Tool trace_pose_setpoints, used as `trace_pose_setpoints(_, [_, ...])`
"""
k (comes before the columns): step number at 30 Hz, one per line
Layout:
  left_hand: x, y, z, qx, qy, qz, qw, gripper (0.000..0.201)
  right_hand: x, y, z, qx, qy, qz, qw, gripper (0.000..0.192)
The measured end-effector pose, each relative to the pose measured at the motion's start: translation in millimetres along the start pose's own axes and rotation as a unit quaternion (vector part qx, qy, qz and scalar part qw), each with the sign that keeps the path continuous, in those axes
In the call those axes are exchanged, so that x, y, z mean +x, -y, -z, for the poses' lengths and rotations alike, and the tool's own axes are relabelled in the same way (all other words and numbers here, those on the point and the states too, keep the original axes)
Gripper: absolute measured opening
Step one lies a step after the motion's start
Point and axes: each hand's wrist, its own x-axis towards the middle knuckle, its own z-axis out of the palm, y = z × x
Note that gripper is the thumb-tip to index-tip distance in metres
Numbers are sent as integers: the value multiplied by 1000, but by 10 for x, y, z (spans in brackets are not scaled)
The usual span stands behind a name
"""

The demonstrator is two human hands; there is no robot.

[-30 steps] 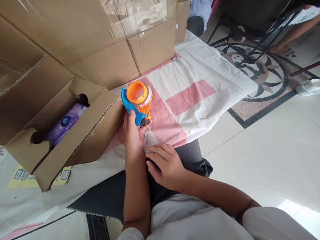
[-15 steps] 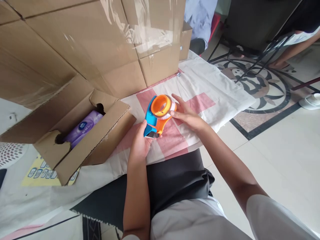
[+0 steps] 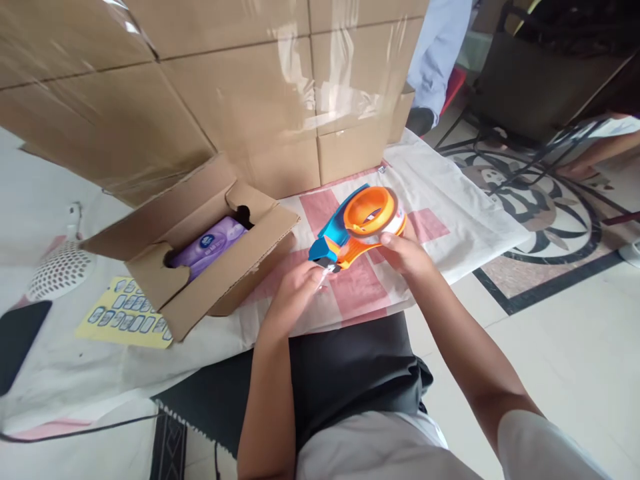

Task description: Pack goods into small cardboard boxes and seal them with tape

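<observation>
Orange-blue tape dispenser (image 3: 361,223) tilted, cutter end lower-left, roll upper-right.

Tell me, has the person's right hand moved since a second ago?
Yes. The right hand has left the dark lap and gone forward over the pink-and-white cloth, where it now grips the tape dispenser.

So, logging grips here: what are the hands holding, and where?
The right hand grips the tape dispenser by its roll; the left hand pinches at its blade end.

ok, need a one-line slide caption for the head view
Right hand holds an orange-and-blue tape dispenser; left hand at its tape end, beside an open cardboard box.
</observation>
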Motion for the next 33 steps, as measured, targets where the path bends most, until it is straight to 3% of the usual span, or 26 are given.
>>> trace_pose_setpoints(3, [-220,-129,36,135,-57,-30,989,28,49,206,-26,-20,25,27,999,83])
trace_pose_setpoints(6, [-454,-265,61,246,-105,-89,959,22,81,446,-52,-40,85,67,993,77])
trace_pose_setpoints(11, [-922,-418,159,369,-75,-183,908,29,178,741,-162,-59,233,119,963,81])
trace_pose_setpoints(14, [-1178,-478,262,405,-56,-251,877,24,290,803,-248,-32,282,142,948,89])
trace_pose_setpoints(16, [-1270,-532,353,463,-111,-329,815,13,367,822,-269,-17,262,174,949,85])
trace_pose_setpoints(18, [-1275,-610,463,571,-215,-375,698,15,422,845,-249,-7,207,207,956,79])
trace_pose_setpoints(20, [-1203,-717,592,683,-285,-348,575,37,445,874,-198,-7,146,227,963,77])
trace_pose_setpoints(21, [-1148,-781,663,724,-290,-318,538,42,446,891,-169,-10,121,233,965,76])
trace_pose_setpoints(22, [-1085,-849,738,749,-283,-290,524,44,441,906,-140,-14,105,238,965,74])
trace_pose_setpoints(25, [-884,-1074,994,755,-259,-248,549,43,423,942,-82,-28,94,246,964,68])
trace_pose_setpoints(27, [-750,-1229,1183,734,-279,-207,584,57,423,959,-82,-34,108,242,964,71])
trace_pose_setpoints(28, [-685,-1307,1280,716,-287,-170,613,67,429,967,-96,-36,119,238,963,74])
trace_pose_setpoints(30, [-561,-1456,1474,652,-287,-80,697,82,456,983,-147,-38,141,226,963,79])
trace_pose_setpoints(33, [-420,-1648,1725,511,-233,1,827,80,526,998,-245,-34,170,202,964,78])
